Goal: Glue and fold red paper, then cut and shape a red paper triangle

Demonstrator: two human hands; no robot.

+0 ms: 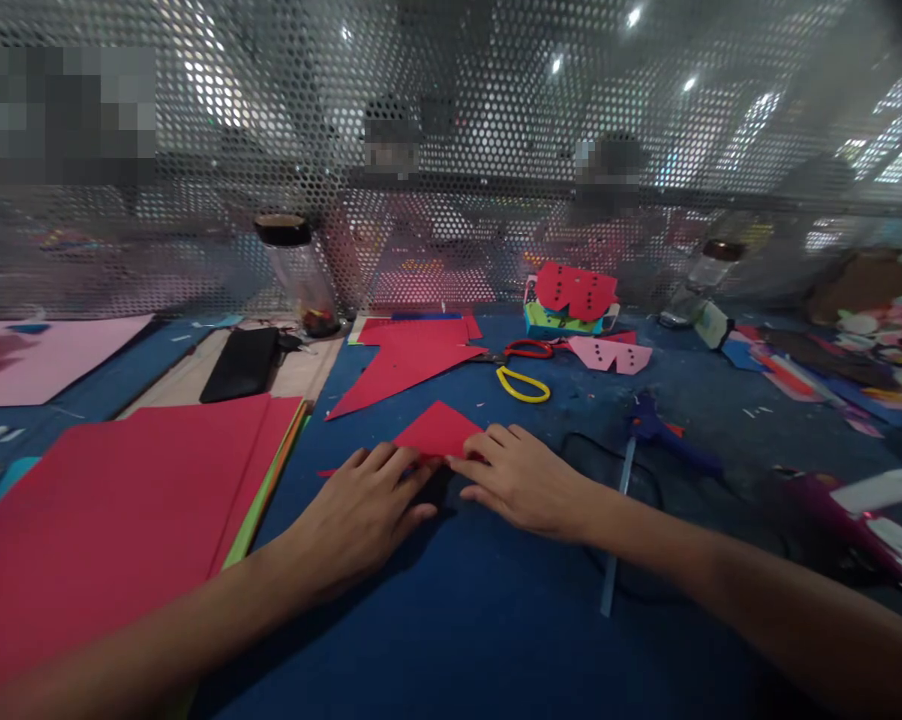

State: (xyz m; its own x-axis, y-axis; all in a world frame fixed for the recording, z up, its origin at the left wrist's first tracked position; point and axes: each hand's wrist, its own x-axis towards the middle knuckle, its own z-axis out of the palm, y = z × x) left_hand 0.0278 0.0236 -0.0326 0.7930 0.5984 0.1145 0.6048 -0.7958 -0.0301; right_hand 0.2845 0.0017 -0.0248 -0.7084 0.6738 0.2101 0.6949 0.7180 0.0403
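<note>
A folded piece of red paper [440, 428] lies on the blue tabletop with a pointed corner facing away from me. My left hand [368, 510] bears on its near left edge, the fingers bent over the paper and the thumb pointing right. At the near right edge, my right hand [522, 480] grips the same paper with curled fingers. The fingertips of both hands almost meet at the middle of the near edge and hide part of it. Just beyond are a cut red paper sheet [406, 370] and scissors [522, 375] with red and yellow handles.
Large red sheets [121, 490] are stacked at left, near a black phone-like case [242, 365]. A blue glue gun [668, 435] with a glue stick lies at right. Pink and red cutouts [612, 354], a glass bottle [301, 275] and a perforated metal screen [481, 150] stand behind.
</note>
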